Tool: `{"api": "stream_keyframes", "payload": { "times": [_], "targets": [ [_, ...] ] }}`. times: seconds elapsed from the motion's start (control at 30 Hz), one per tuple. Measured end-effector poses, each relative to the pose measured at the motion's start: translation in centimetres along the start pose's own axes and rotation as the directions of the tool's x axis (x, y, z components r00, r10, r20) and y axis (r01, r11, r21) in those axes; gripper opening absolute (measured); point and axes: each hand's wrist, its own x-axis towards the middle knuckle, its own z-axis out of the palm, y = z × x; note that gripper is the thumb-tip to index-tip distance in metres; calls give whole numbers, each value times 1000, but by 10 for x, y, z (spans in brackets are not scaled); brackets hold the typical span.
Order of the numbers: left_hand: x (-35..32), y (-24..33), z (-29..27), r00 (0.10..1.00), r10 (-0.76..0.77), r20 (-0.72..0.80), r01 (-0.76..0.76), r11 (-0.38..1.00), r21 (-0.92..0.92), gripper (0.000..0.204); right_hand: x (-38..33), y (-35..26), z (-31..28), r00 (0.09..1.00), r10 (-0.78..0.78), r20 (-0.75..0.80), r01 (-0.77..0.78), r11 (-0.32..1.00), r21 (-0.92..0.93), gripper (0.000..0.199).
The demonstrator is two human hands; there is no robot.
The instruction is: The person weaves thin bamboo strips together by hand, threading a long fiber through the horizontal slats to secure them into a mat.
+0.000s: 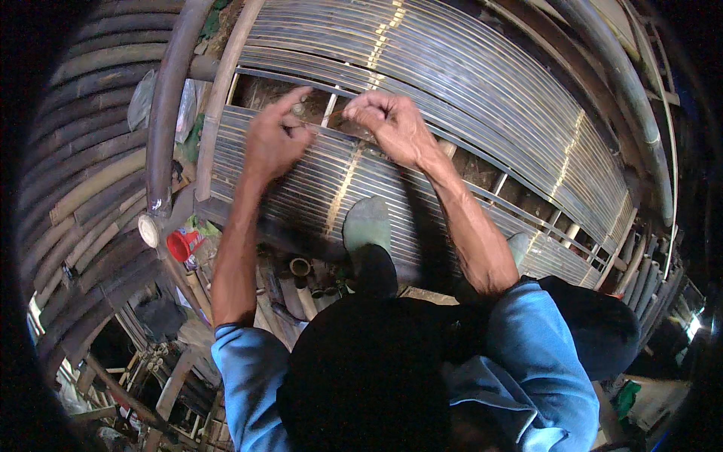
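Note:
Between my hands runs a thin brown strand (326,123), perhaps wire or cord; it is too fine to tell which. My left hand (277,135) has its forefinger stretched forward and the other fingers curled around the strand's left end, partly blurred. Thumb and fingertips of my right hand (385,120) pinch the strand's other end. Both hands hover over a gap in a panel of narrow slats (301,169), close to a thin pale crosspiece (329,109). Pale binding (346,177) crosses the slats in a row.
My foot in a grey-green sock (367,222) rests on the near slats. A thick dark pole (177,98) stands at the left, with a red container (183,245) below it. Bamboo tubes (300,267) lie under the near edge. Curved poles (640,98) border the right.

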Motion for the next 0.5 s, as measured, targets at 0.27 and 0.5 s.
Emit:
{"api": "stream_keyframes", "payload": {
  "times": [0.27, 0.5],
  "targets": [
    [-122, -21, -176, 822, 58, -566, 418, 613, 671, 40, 20, 10, -40, 915, -134, -381, 14, 953, -302, 26],
    [-400, -102, -346, 544, -640, -542, 527, 764, -373, 45, 43, 18, -58, 936, -23, -352, -146, 883, -446, 29]
  ]
}}
